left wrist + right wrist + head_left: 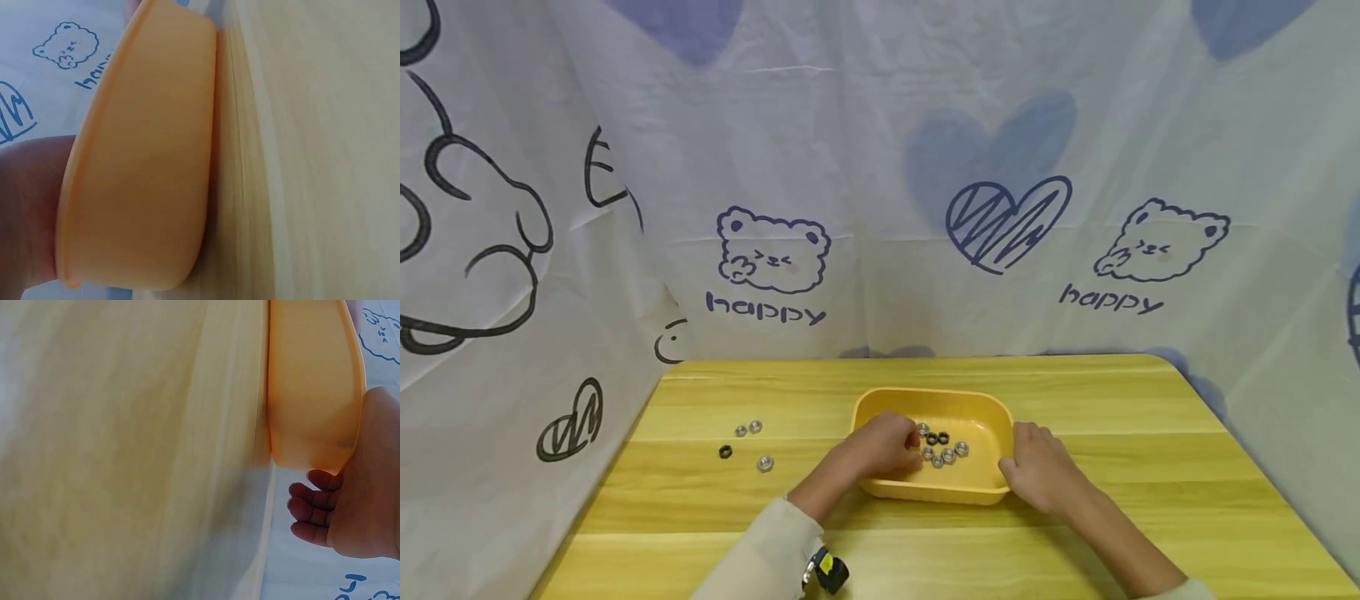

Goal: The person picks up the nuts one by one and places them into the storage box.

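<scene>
Your right hand (1043,468) has its grip on the right end of the yellow tray (925,492), near the middle of the table's (1120,433) far edge. Your left hand (882,443) curls inside by some nuts (949,457); I can't tell if its grip holds one. Four loose nuts (765,464) lie toward the far left corner.

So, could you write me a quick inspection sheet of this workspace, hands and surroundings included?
Surface: table with yellowish wood grain.
Job's things: yellow tray on the table; nuts in the tray, silver and black; four loose nuts left of it, three silver, one black.
Clutter: nothing seen.
Grips: left grip inside the tray beside the nuts, whether it holds one cannot be told; right grip holds the tray's right end.
Cables: nothing seen.
Surroundings: pale cloth printed with bears, hearts and "happy".
</scene>
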Motion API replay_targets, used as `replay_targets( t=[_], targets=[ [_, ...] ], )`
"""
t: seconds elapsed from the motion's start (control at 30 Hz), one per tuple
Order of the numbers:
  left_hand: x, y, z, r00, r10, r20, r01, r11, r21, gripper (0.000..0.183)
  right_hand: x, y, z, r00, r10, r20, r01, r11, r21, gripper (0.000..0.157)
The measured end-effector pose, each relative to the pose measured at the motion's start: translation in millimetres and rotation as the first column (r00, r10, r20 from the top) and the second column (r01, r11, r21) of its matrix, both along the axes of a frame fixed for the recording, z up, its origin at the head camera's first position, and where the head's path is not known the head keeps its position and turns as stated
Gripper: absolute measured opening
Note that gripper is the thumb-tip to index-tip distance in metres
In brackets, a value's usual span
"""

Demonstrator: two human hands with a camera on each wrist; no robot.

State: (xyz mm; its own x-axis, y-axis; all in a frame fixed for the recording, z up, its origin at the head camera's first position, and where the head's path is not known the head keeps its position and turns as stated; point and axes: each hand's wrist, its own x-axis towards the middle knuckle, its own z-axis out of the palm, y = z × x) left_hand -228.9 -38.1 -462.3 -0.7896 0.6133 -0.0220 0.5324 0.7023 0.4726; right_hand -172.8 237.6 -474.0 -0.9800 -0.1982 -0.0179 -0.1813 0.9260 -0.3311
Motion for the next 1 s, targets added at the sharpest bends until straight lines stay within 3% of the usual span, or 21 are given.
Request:
replay_targets(
  t=[0.1, 0.23, 0.47, 0.7, 1.0],
  targets=[
    [3.2, -2, 2.0, 1.0, 0.011, -0.021, -0.011, 1.0, -0.003, 0.015, 1.0, -1, -0.8, 1.0, 0.002, 0.002, -0.002, 1.0, 0.001, 0.046],
    [6.4, -5, 6.9, 0.998, 0.026, -0.052, -0.026, 1.0, 0.005, 0.022, 1.5, -2, -1.9, 1.0, 0.006, -0.007, -0.006, 1.0, 0.01, 0.043],
    [9.7, -18, 15.1, 0.99, 0.051, -0.129, -0.043, 0.997, 0.066, 0.021, 0.8, -1, -0.3, 1.0, 0.007, -0.018, -0.006, 1.0, 0.013, 0.038],
    [10.9, -41, 19.1, 0.959, 0.109, -0.261, -0.069, 0.985, 0.157, 0.015, -0.3, -2, 1.3, 1.0, 0.012, -0.016, -0.012, 1.0, 0.025, 0.034],
    [16.3, -73, 21.7, 0.93, 0.221, -0.294, -0.163, 0.964, 0.208, 0.014, -2.4, 0, -0.8, 0.999, 0.006, -0.047, -0.005, 0.999, 0.038, 0.034]
  ],
)
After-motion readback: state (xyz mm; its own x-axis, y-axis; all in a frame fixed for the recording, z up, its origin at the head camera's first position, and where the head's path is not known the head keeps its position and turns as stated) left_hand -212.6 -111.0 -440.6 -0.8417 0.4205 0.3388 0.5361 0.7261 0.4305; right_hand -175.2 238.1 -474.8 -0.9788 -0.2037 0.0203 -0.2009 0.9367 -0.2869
